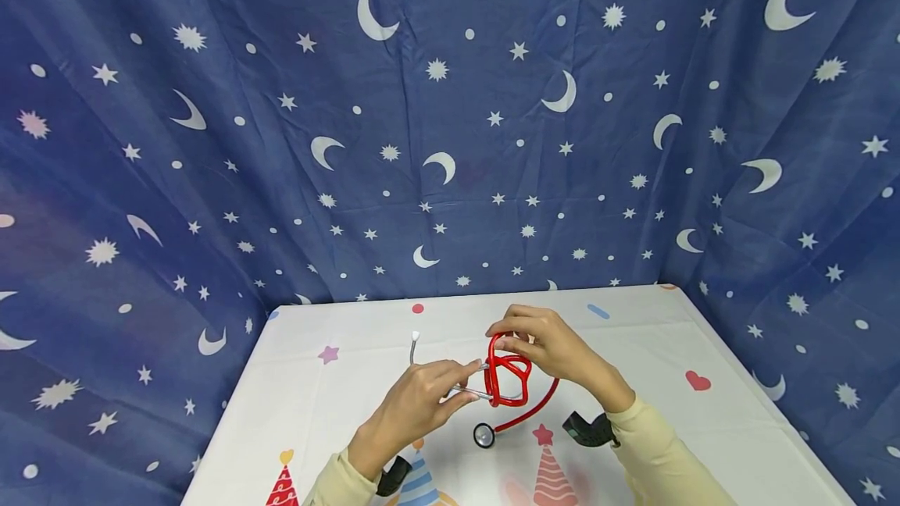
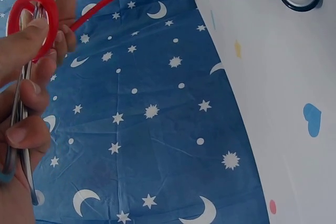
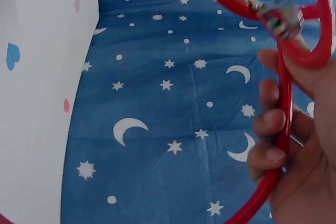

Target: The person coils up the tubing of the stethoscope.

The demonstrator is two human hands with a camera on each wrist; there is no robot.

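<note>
A red stethoscope [image 1: 494, 381] is held up over the surface [image 1: 619, 482], between 5 and 6 o'clock from the centre of the head view. Part of its tubing is bunched into loops. From these loops, the two metal ear tubes [image 1: 473, 393] run toward 9 o'clock, and one white ear tip [image 1: 416, 335] shows at 10 o'clock. A length of red tubing [image 1: 530, 413] sweeps from 3 o'clock round to the black-rimmed chest piece [image 1: 483, 435] at 7 o'clock, which appears to rest on the surface.

Both hands are closed on the stethoscope. The left hand [image 1: 425, 390], at 9 o'clock from the loops, pinches the metal tubes between thumb and fingers. The right hand [image 1: 544, 340], at 1 o'clock, grips the top of the red loop; the right wrist view shows its fingers curled round the tubing.

Each wrist bears a black device, one [image 1: 394, 476] at the left and one [image 1: 589, 429] at the right, next to pale yellow sleeves [image 1: 668, 451].

The white cloth is printed with a red heart [image 1: 698, 380] at 3 o'clock from the loops, a pink star [image 1: 328, 354] at 9, and a striped pink hat [image 1: 551, 479] at 5. Toward 12 o'clock hangs a blue curtain [image 1: 485, 139] patterned with white moons and stars.
</note>
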